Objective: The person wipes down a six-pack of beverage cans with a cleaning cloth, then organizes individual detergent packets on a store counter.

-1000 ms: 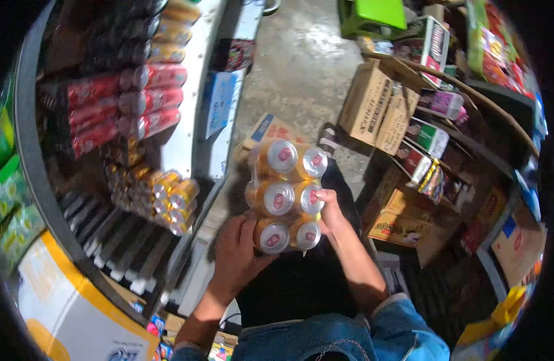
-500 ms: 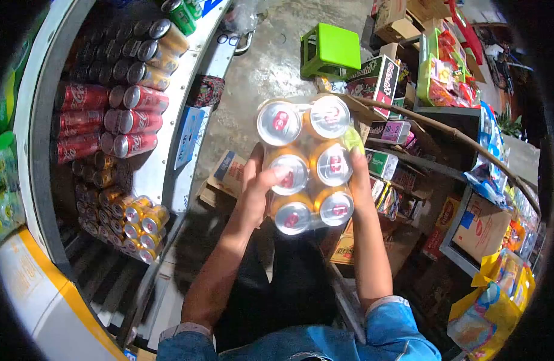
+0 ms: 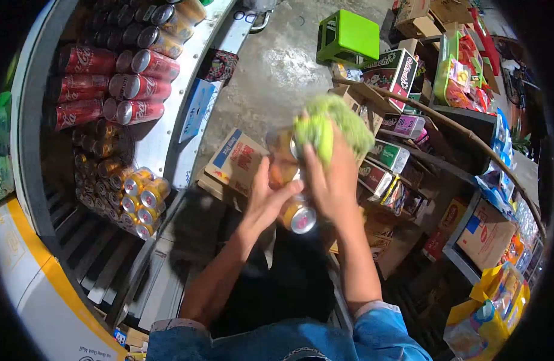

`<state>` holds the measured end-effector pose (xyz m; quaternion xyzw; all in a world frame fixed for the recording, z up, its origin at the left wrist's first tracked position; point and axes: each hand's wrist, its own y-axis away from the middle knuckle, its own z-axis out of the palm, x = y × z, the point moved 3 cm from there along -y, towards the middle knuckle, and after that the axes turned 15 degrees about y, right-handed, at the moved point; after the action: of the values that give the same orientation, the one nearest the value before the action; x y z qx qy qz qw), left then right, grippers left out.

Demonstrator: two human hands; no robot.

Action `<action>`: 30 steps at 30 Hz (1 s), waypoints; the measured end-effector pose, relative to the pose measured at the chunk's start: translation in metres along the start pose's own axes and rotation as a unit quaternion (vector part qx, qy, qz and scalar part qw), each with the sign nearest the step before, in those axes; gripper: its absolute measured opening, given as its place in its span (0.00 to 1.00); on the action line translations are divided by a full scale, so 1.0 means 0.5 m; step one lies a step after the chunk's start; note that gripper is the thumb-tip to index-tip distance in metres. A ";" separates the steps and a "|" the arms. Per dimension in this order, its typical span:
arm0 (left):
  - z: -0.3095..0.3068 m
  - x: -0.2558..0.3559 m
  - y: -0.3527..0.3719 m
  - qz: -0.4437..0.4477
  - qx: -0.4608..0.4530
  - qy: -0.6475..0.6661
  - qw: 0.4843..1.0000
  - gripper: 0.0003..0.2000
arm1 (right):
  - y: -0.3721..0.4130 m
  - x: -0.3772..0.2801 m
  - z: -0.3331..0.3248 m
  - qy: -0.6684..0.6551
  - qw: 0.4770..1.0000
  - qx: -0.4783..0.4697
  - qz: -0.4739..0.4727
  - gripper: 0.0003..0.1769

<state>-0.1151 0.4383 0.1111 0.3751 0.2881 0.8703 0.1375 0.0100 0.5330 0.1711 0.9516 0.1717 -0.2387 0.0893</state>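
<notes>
My left hand (image 3: 266,203) grips a shrink-wrapped pack of golden cans (image 3: 300,215) in front of my body, fingers around its left side. The pack is tilted, and one silver can end faces me near its lower edge. A fuzzy lime-green cloth (image 3: 344,120) is bunched in my right hand (image 3: 334,183), which lies over the pack's upper right part. Cloth and hand hide much of the cans there, and motion blurs them.
On the left, a rack holds red Coca-Cola cans (image 3: 141,87) and more golden cans (image 3: 146,201). A green plastic stool (image 3: 356,33) stands on the concrete floor ahead. Cardboard boxes (image 3: 235,162) and a long stick (image 3: 433,114) lie beyond my hands; snack packets (image 3: 460,78) are at right.
The pack has turned from can ends facing me to a tilted position. My right hand has shifted from its right side to over it, bringing the green cloth into fuller view.
</notes>
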 end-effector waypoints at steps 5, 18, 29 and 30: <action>-0.073 -0.086 -0.003 -0.015 0.171 0.117 0.978 0.34 | 0.033 -0.025 0.034 0.044 0.998 0.012 -0.044 0.20; -0.143 -0.008 -0.007 0.086 0.161 -0.013 0.983 0.19 | 0.046 -0.037 0.074 0.036 0.993 -0.090 -0.071 0.27; -0.181 -0.046 0.016 0.004 0.193 0.082 0.978 0.26 | 0.077 -0.003 0.125 0.016 0.996 -0.087 0.015 0.22; -0.205 -0.034 0.018 -0.007 0.185 0.016 0.983 0.26 | 0.114 0.006 0.129 -0.001 0.993 -0.116 0.038 0.22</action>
<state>-0.1789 0.3825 0.0501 0.3782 0.4488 0.8069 0.0668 0.0060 0.4646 0.1187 0.9405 0.1621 -0.2144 0.2081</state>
